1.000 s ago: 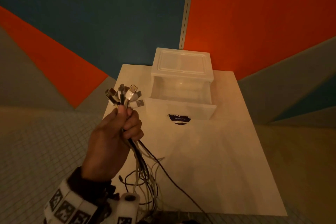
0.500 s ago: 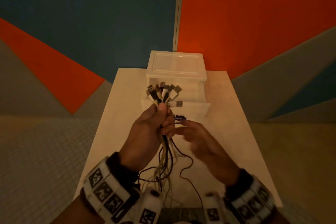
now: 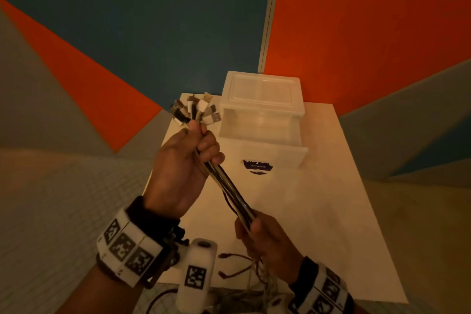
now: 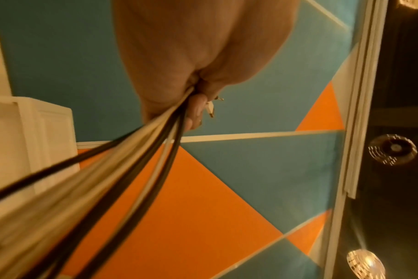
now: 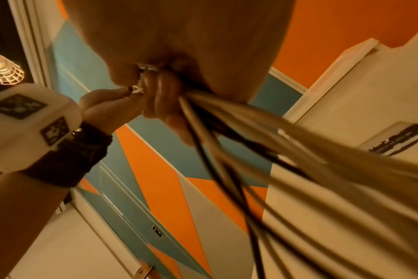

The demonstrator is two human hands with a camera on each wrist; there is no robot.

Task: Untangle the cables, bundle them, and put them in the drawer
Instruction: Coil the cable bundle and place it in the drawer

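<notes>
My left hand is raised over the table's left side and grips a bunch of black and white cables just below their USB plugs, which fan out above the fist. Lower and nearer to me, my right hand grips the same bunch, so the strands run straight and taut between both fists. The loose ends hang tangled under the right hand over the table's near edge. Behind them, the translucent plastic drawer stands pulled open and looks empty. Both wrist views show blurred cables leaving a closed fist.
The drawer unit stands at the back of a small white table, against an orange and teal wall. A dark label marks the drawer front. Tiled floor lies on the left of the table.
My right hand came in, closed round the cables below the left fist and slid down toward me, pulling the strands straight. The left hand shifted left and up with the plugs.
</notes>
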